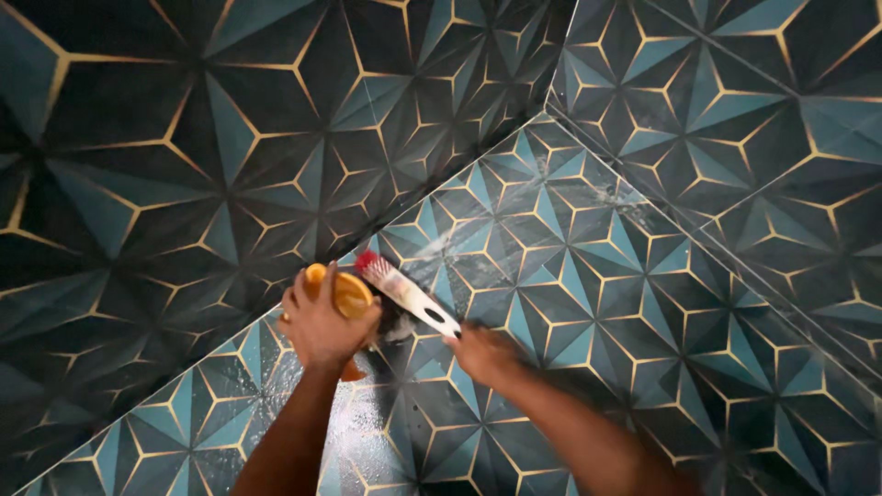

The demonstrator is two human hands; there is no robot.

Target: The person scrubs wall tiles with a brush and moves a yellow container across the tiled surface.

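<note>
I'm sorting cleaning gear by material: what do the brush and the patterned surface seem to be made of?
The brush looks like plastic: a smooth white handle with a red tip, held by the right hand. Its bristles are too blurred to judge. The patterned surface seems to be glazed ceramic tile: hard, glossy, with teal and gold geometric print, straight joint lines and wet sheen. The orange object in the left hand looks like plastic, though that's uncertain.

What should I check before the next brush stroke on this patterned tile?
1. Left hand grips the orange object: ok.
2. Right hand holds the brush by its handle: ok.
3. Bristles, at the red end, touching the tile: cannot tell, blurred.
4. What the orange object is: cannot tell.
5. Whitish residue on the tile near the hands: not ok.
</note>
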